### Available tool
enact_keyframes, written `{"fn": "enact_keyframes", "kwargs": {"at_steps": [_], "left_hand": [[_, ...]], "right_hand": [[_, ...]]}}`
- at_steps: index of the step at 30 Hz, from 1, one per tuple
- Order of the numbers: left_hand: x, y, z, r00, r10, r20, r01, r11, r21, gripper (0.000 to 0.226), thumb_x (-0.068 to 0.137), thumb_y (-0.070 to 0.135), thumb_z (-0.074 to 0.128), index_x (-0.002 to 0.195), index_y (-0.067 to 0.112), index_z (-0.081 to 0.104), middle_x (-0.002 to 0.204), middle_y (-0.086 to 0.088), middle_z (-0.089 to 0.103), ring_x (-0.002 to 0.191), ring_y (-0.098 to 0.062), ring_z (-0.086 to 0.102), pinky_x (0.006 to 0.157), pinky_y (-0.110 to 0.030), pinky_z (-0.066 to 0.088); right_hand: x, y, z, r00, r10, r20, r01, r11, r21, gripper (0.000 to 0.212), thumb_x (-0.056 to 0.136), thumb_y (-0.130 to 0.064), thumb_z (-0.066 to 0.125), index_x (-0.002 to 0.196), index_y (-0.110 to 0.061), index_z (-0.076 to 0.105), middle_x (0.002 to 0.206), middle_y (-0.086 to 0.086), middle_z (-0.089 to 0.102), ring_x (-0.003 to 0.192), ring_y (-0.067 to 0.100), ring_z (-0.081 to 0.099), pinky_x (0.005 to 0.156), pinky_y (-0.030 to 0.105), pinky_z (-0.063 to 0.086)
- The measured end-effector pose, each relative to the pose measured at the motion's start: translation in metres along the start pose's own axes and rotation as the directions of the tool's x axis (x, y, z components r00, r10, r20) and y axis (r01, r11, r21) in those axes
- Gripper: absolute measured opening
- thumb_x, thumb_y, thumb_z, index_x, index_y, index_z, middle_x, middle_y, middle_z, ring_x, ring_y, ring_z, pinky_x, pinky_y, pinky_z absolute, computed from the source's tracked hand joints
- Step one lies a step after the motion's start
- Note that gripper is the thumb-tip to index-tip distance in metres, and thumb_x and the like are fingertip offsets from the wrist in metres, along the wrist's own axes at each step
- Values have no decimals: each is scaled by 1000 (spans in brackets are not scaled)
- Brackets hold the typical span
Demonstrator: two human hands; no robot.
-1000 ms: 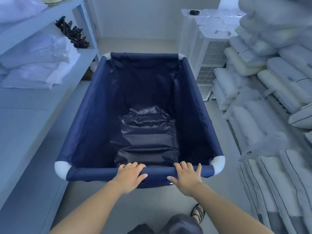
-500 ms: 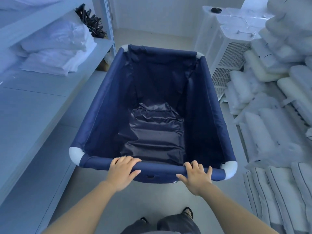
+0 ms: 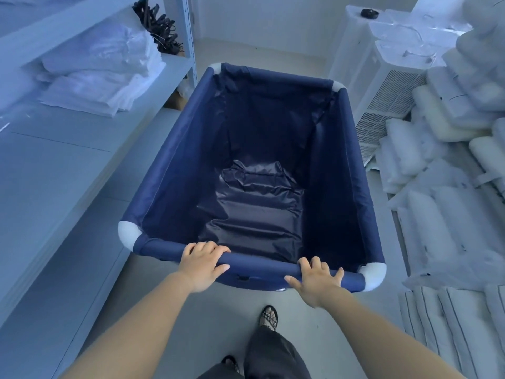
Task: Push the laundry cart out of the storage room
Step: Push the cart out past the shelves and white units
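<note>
Since a second ago the laundry cart (image 3: 175, 170) has rolled forward and swung so its far end points toward 1 o'clock, and a sandalled foot (image 3: 269, 317) has stepped forward at 6 o'clock. Both hands hold the near padded rail: the left hand (image 3: 200, 265) has its grip curled snugly over the tube, the right hand (image 3: 317, 280) a looser grip, fingers spread across it. The cart is a deep rectangular tub of dark navy fabric with white rounded corners and a crinkled glossy liner. A shelf (image 3: 54, 170) with folded white linens (image 3: 103, 75) runs at 10 o'clock; stacked pillows (image 3: 437, 203) lie at 3 o'clock.
</note>
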State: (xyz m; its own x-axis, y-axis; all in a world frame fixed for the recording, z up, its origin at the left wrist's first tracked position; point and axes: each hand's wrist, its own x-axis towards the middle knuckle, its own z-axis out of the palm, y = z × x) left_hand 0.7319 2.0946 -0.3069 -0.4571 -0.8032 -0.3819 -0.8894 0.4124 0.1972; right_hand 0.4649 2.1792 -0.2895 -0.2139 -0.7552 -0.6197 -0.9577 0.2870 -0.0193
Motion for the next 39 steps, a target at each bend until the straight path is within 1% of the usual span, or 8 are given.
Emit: {"fn": "enact_keyframes", "kwargs": {"at_steps": [7,15,22,29,32,36,39], "left_hand": [[45,-9,-22,1000,13,3,-13,1000,-14,38,97,48,33,134,39,35,129,13,44,125,-14,36,110,-34,17],[109,-14,-56,999,-18,29,18,1000,3,38,97,48,33,134,38,34,131,10,44,127,-15,37,113,-34,16],[165,-7,-78,999,-42,0,42,999,6,38,97,46,33,133,36,35,132,10,43,127,-15,36,115,-37,13],[224,0,-94,998,-61,-29,61,998,0,40,97,48,32,135,36,33,133,8,40,130,-17,33,116,-38,11],[250,1,-107,997,-75,14,75,997,-22,39,97,49,33,133,36,35,129,7,43,127,-18,35,115,-38,12],[288,-3,-122,994,-57,92,59,998,-21,38,96,50,32,132,37,34,125,7,42,123,-18,36,111,-37,16],[316,-9,-132,997,-41,67,43,999,-17,39,96,50,31,132,37,34,126,8,42,123,-19,35,110,-37,16]], "right_hand": [[41,1,-28,1000,-12,4,12,1000,22,59,94,-62,23,139,-24,24,135,5,33,126,27,33,109,66,11],[98,3,-75,999,-37,34,35,998,43,58,93,-62,24,137,-23,27,133,4,35,125,27,34,107,66,13],[148,16,-121,997,-45,60,45,999,15,60,94,-62,24,139,-22,25,136,5,35,127,28,33,108,66,14],[197,32,-157,999,-49,-11,49,999,2,59,93,-63,23,136,-23,28,133,5,36,123,27,36,108,65,14],[215,36,-171,999,-42,-23,42,999,0,58,93,-62,24,136,-23,28,131,5,36,122,26,36,109,65,13],[240,42,-191,999,-29,-31,29,1000,-3,58,93,-63,24,135,-22,28,129,5,37,122,26,36,109,65,13],[263,42,-210,999,-22,-40,21,999,-26,59,93,-63,23,134,-22,29,130,5,38,122,26,37,108,64,16]]}}
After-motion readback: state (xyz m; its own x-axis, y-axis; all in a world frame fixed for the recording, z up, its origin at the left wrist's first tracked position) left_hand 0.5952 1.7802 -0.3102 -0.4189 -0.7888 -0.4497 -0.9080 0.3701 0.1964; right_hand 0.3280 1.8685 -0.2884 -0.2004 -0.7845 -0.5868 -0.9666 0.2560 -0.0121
